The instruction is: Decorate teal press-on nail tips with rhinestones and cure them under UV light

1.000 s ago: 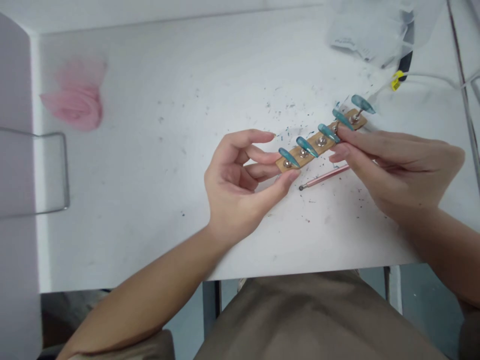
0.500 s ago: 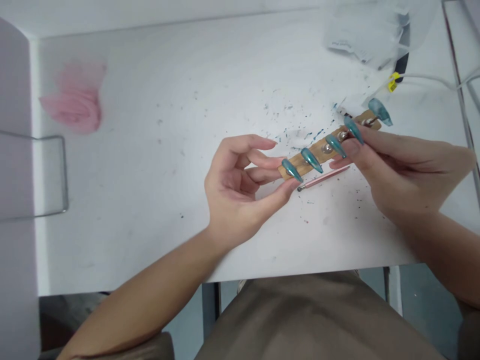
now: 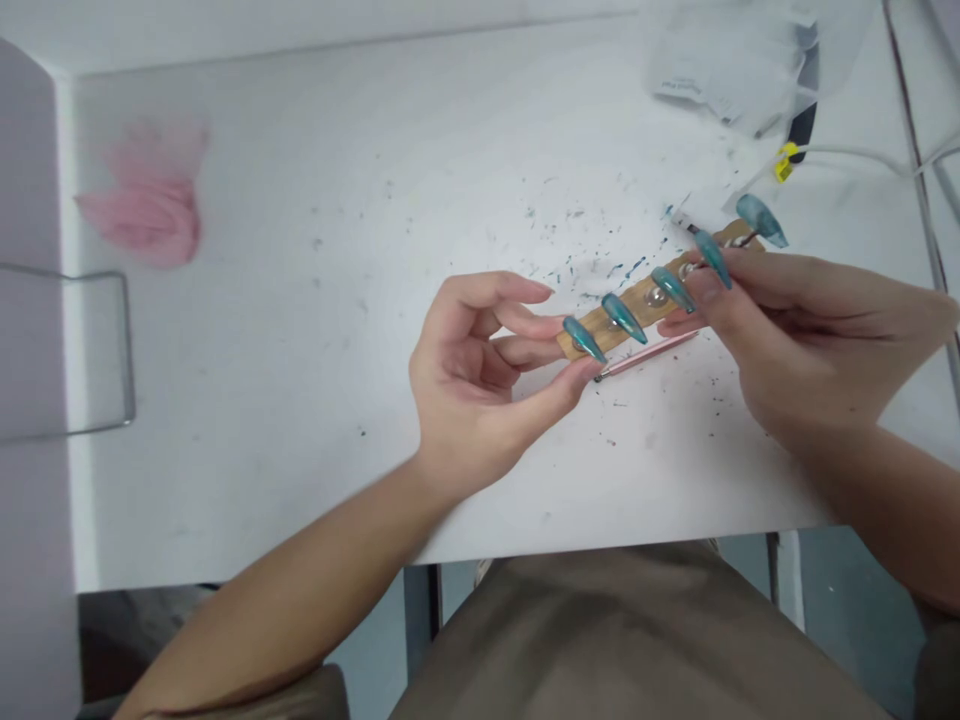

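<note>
A narrow wooden nail stand (image 3: 637, 297) is raised over the white table, tilted up to the right. It carries several pointed, glossy teal false nails (image 3: 624, 318) on metal posts. My left hand (image 3: 480, 370) grips its left end between thumb and fingertips, the index finger curled free above. My right hand (image 3: 810, 340) is closed near the stand's right part, thumb and index finger pinching a teal false nail (image 3: 712, 258). Beyond this pinch, a wider teal nail (image 3: 762, 220) sits at the far right end. Below the stand lies a pink pen-like tool (image 3: 649, 354), partly covered by my right fingers.
Teal flecks (image 3: 574, 213) are scattered on the white table (image 3: 262, 400). A crumpled pink cloth (image 3: 154, 220) lies at far left, near a metal wire frame (image 3: 129, 350). Clear plastic bags (image 3: 720, 65) and a white cable with a yellow tag (image 3: 785, 162) occupy the back right.
The false nail pinched in my right hand has shifted slightly to the right and turned a little. My left hand and the stand have hardly moved.
</note>
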Motion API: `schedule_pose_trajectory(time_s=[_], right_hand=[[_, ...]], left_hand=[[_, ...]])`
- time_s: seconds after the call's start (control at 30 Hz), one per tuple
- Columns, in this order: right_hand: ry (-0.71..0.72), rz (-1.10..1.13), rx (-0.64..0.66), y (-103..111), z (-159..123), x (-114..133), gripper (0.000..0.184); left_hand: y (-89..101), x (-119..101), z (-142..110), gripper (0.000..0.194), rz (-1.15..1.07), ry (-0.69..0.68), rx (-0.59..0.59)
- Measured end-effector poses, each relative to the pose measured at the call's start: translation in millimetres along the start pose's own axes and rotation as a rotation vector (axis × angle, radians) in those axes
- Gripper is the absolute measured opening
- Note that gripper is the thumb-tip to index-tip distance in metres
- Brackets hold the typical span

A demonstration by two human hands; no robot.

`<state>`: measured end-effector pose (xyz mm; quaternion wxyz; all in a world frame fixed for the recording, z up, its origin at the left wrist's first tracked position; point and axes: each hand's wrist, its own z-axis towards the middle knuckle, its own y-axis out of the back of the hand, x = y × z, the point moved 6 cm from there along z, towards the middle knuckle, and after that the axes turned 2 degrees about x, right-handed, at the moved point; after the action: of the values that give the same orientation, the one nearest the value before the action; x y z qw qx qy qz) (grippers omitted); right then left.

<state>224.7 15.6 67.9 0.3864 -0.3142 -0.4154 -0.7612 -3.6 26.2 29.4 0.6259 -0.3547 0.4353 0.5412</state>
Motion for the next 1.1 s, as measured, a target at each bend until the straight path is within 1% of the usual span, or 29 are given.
schedule_pose_trajectory(time_s=[0.1, 0.2, 0.27, 0.33, 0.43, 0.5, 0.6, 0.63, 0.7, 0.77, 0.87, 1.0, 1.1], right_hand=[[-0.016, 0.008, -0.013, 0.0, -1.5, -1.3, 0.013], [-0.013, 0.027, 0.025, -0.7, -4.7, -0.5, 0.015], [0.036, -0.006, 0.075, -1.3, -8.0, 1.7, 0.02], [0.123, -0.069, 0.113, -0.9, -12.1, 4.6, 0.029], [0.166, -0.097, 0.169, -1.7, -16.8, 3.2, 0.04], [0.16, -0.105, 0.175, -2.1, -17.2, 2.6, 0.042], [0.195, -0.099, 0.185, -4.9, -15.1, 9.2, 0.045], [0.187, -0.081, 0.2, -6.7, -13.8, 11.2, 0.046], [0.151, -0.032, 0.22, -9.3, -11.4, 14.1, 0.044], [0.091, 0.0, 0.233, -11.1, -9.6, 14.1, 0.037], [0.057, 0.029, 0.234, -11.2, -9.1, 13.4, 0.028], [0.05, 0.038, 0.226, -10.2, -10.8, 10.0, 0.028], [0.03, 0.032, 0.198, -9.2, -12.8, 6.0, 0.024]], left_hand=[[0.5, 1.4, 0.2, 0.052, 0.009, 0.019, -0.003], [3.6, 7.2, 0.0, 0.047, 0.022, 0.032, -0.022], [6.1, 11.0, -0.3, 0.043, 0.013, 0.024, -0.042], [6.8, 13.3, -0.5, 0.041, -0.003, 0.023, -0.049], [4.2, 10.5, -0.7, 0.043, -0.024, 0.015, -0.031], [1.4, 6.6, -1.0, 0.046, -0.028, 0.019, -0.007], [-1.4, 2.9, -1.9, 0.055, -0.018, 0.037, 0.021], [-1.8, 2.3, -2.3, 0.056, -0.015, 0.037, 0.025], [-1.9, 2.0, -2.8, 0.053, -0.015, 0.032, 0.026], [-1.6, 2.2, -3.1, 0.047, -0.019, 0.026, 0.018], [-2.0, 1.7, -3.0, 0.045, -0.019, 0.032, 0.024], [-2.4, -0.4, -3.2, 0.042, -0.026, 0.053, 0.042], [-1.8, -0.1, -3.9, 0.043, -0.022, 0.063, 0.03]])
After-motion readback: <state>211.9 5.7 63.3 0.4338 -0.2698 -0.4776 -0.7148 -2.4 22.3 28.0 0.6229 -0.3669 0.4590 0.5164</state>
